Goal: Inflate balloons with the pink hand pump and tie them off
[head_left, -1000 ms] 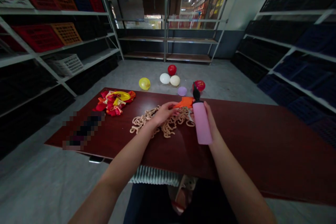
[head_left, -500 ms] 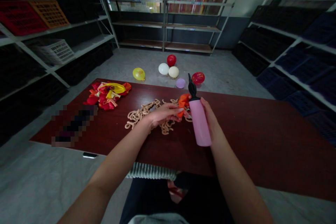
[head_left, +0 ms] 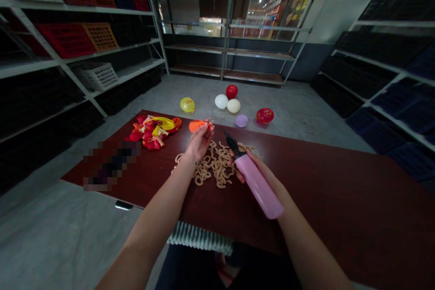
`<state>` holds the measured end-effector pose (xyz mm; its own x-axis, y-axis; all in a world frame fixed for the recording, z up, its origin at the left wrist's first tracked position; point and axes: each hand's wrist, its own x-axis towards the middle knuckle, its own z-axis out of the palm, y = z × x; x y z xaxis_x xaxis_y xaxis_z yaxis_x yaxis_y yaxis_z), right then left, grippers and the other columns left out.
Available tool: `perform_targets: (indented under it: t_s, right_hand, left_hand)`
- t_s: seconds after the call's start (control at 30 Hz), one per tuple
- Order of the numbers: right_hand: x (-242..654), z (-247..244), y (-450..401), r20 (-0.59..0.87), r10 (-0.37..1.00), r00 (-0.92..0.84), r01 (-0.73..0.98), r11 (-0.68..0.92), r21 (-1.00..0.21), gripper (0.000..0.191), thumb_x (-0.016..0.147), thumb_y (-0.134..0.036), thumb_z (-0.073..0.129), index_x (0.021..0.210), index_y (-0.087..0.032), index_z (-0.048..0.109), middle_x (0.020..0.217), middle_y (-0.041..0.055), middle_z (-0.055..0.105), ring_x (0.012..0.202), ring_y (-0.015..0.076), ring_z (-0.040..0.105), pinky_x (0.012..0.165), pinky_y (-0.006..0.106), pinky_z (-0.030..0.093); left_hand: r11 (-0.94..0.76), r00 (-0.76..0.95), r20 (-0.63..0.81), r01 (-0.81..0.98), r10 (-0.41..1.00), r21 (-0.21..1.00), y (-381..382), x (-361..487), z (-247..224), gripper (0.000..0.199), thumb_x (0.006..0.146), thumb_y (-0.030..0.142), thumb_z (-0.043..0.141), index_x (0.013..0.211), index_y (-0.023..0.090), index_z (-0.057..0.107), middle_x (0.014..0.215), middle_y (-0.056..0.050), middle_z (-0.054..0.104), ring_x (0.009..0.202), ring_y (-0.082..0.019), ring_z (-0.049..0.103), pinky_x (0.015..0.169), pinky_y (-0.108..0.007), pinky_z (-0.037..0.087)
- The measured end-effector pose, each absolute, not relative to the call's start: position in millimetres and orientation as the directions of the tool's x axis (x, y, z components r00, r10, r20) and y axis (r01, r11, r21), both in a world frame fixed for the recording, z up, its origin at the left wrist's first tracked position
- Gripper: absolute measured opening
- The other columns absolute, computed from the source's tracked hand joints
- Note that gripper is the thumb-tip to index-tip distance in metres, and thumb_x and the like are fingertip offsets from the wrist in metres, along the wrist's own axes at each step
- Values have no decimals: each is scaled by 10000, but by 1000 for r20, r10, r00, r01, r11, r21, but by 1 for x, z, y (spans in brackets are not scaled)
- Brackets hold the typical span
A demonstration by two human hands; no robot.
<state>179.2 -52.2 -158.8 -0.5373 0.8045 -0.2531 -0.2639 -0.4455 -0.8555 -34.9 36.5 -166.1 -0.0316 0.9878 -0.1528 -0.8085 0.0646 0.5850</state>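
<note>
Between the fingers of my left hand (head_left: 200, 141) is a limp orange balloon (head_left: 196, 125), raised above the table. My right hand (head_left: 242, 167) is wrapped round a pink balloon pump (head_left: 260, 186), which is tilted with its black nozzle (head_left: 231, 142) pointing up and left. The nozzle and the balloon are apart. Under and between my hands lies a heap of tan, curly, rope-like pieces (head_left: 217, 165). To the left, a pile of limp balloons (head_left: 154, 131) in red, yellow, orange and pale pink rests on the table.
The dark red table (head_left: 322, 190) reaches far right. A blurred dark object (head_left: 113, 163) lies at its left end. Beyond it, on the floor, are several blown-up balloons, including a yellow one (head_left: 187, 104) and a red one (head_left: 264, 116). Shelves with crates (head_left: 100, 36) stand around.
My left hand has moved the orange balloon left and away from the pump. The pump has tipped further, its nozzle swinging left. The view has tilted upward.
</note>
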Motion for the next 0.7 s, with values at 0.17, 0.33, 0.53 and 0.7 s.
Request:
perform_targets:
  t_s: [0.17,0.33,0.53,0.7]
  right_hand:
    - [175,-158,-59,-308,758,-574,-194,-492,-848,487,908,-636,465,955,-226,723,660,46,685,556,147,615,561,251,522]
    - [173,-157,-60,-322,751,-577,-210,-517,-830,462,883,-644,507,967,-241,717,773,59,720,557,146,615,540,261,517]
    - [170,-147,-62,-300,756,-581,-230,-507,-831,430,870,-613,540,942,-230,722,710,51,701,551,130,608,555,236,510]
    - [168,-141,-63,-296,777,-556,-243,-492,-836,398,833,-605,593,936,-245,728,671,42,690,522,144,592,517,256,507]
  left_hand:
    - [66,-47,-155,-757,987,651,37,-29,-170,175,904,147,640,1064,174,706,1009,-53,751,786,-83,694,712,-171,517]
    - [79,-20,-131,-704,991,705,34,-26,-173,175,891,184,667,1056,180,724,1029,-60,751,785,-86,686,689,-170,504]
    - [91,21,-103,-665,994,741,27,-20,-169,186,887,241,686,1054,175,732,1006,-72,751,785,-100,685,688,-181,508]
    - [91,10,-110,-633,994,769,21,-16,-165,200,851,256,728,1029,165,731,952,-53,748,752,-91,671,678,-177,496]
